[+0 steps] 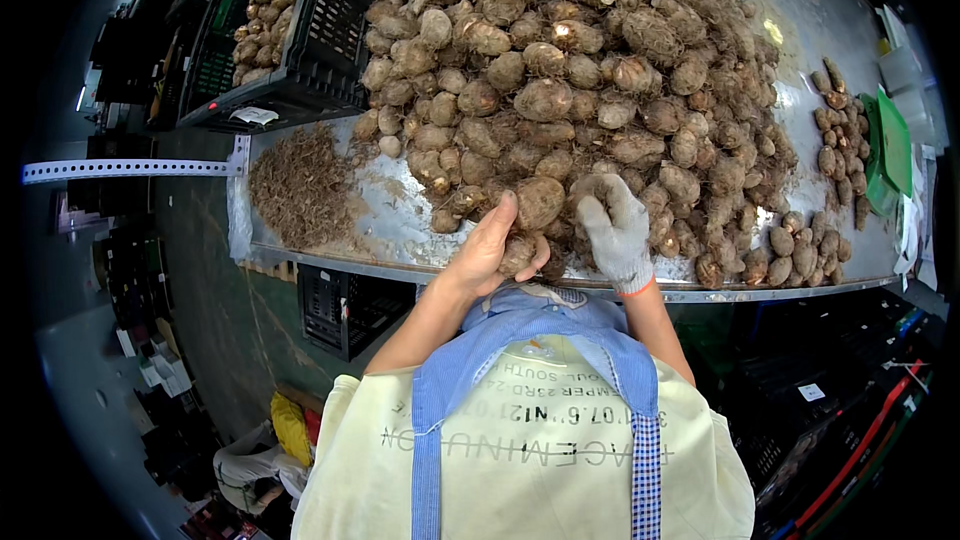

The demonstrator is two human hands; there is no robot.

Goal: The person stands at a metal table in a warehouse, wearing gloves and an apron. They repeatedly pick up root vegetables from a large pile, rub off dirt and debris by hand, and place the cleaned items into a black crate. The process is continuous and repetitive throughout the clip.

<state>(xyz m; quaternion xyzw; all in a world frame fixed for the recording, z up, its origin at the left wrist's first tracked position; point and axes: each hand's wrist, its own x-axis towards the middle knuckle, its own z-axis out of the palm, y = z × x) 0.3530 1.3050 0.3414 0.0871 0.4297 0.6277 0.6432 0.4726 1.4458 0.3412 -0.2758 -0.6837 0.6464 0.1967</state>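
Note:
My bare left hand (495, 246) curls around a small, hairy brown taro corm (517, 255) just over the front edge of the table. Right beside its thumb is a larger taro corm (540, 202); whether the hand also bears this one is unclear. My right hand (618, 232), in a grey-white work glove with an orange cuff and dirt-darkened fingers, is bent against the front of the taro pile (540, 99). Its palm side is hidden, so whatever may be in it does not show.
Root-fibre scraps (304, 191) are heaped on the metal table (394, 199) at left, below a black crate (330, 22) of taro. Smaller taro groups (802, 251) (840, 142) and a green plastic container (889, 150) occupy the right side. Another black crate (337, 311) stands under the table.

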